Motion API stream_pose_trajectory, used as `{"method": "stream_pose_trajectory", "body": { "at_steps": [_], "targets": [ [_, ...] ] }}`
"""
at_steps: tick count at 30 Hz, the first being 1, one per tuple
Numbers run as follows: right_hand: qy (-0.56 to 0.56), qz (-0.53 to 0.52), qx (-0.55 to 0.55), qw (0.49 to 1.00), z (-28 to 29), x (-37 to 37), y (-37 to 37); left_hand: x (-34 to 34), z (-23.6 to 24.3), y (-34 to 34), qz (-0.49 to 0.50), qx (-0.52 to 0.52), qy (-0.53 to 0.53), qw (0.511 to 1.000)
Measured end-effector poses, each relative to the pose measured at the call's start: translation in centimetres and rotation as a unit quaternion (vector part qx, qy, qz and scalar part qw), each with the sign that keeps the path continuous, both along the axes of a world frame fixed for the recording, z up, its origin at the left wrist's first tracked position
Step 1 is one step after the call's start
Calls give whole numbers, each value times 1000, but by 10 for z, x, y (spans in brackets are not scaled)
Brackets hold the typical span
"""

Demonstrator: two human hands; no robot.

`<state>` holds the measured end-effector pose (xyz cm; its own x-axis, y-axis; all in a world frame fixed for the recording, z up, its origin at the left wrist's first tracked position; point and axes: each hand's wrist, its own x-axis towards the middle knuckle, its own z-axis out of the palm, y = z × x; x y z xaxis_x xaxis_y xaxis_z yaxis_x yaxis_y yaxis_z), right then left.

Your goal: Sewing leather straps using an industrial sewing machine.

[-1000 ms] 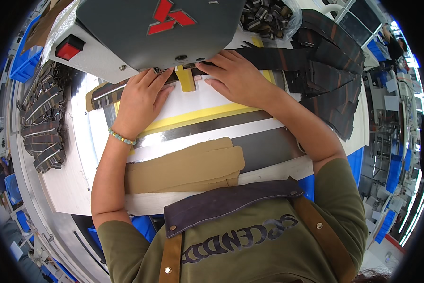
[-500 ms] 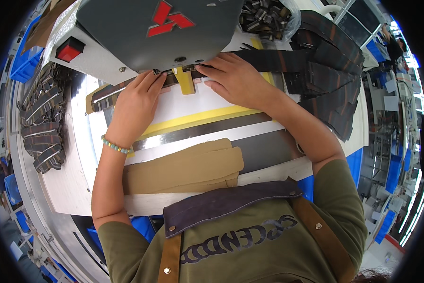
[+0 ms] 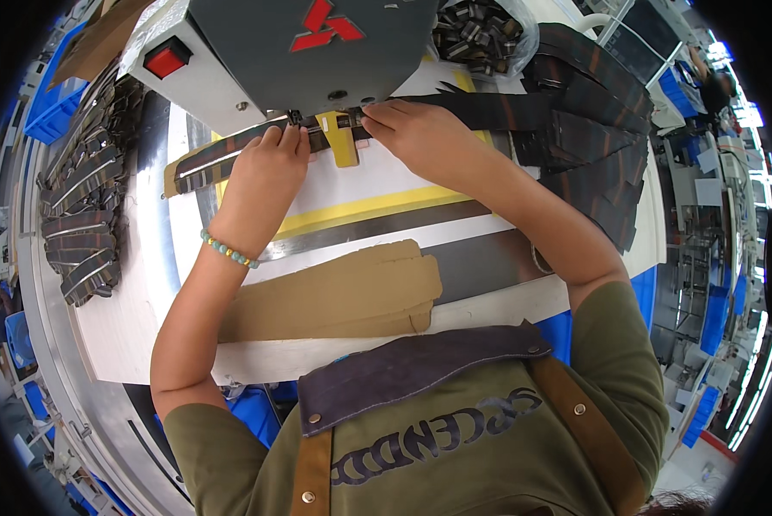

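Observation:
A dark striped fabric strap (image 3: 480, 112) runs sideways beneath the front of a dark grey sewing machine head (image 3: 317, 69). My left hand (image 3: 267, 176) is closed, fingertips bunched on the strap just left of a yellow metal piece (image 3: 341, 142) under the machine. Right of that piece, my right hand (image 3: 429, 142) pinches the strap, thumb and fingers together. A small dark metal part (image 3: 295, 117) shows by my left fingertips. What lies under my fingers is hidden.
Folded dark straps (image 3: 601, 120) are heaped at the right, and more striped straps (image 3: 85, 206) hang in a bundle at the left. A clear bag of metal buckles (image 3: 480, 34) stands behind. Brown cardboard (image 3: 334, 292) covers the near edge. A red switch (image 3: 168, 58) is on the machine's left.
My left hand has turned and its fingers have drawn together at the strap, its wrist shifting slightly. The right hand stays nearly in place. The whole view has shifted a little.

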<state>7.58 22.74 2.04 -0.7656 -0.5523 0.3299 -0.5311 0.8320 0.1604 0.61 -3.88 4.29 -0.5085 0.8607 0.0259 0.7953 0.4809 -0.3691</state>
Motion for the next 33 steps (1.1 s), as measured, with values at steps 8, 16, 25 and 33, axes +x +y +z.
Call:
{"method": "stream_pose_trajectory", "body": {
  "at_steps": [8, 16, 25, 33],
  "targets": [
    [-52, -31, 21, 998, 5, 3, -9, -1, -16, -5, -38, 23, 56, 997],
    [-31, -25, 21, 999, 2, 5, -11, 2, -16, -8, -35, 12, 55, 998],
    [29, -9, 18, 999, -6, 1, -8, 0, -13, -8, -40, 23, 52, 998],
    [58, 6, -1, 998, -6, -2, -8, -3, -14, -8, -38, 21, 43, 998]
  ]
}}
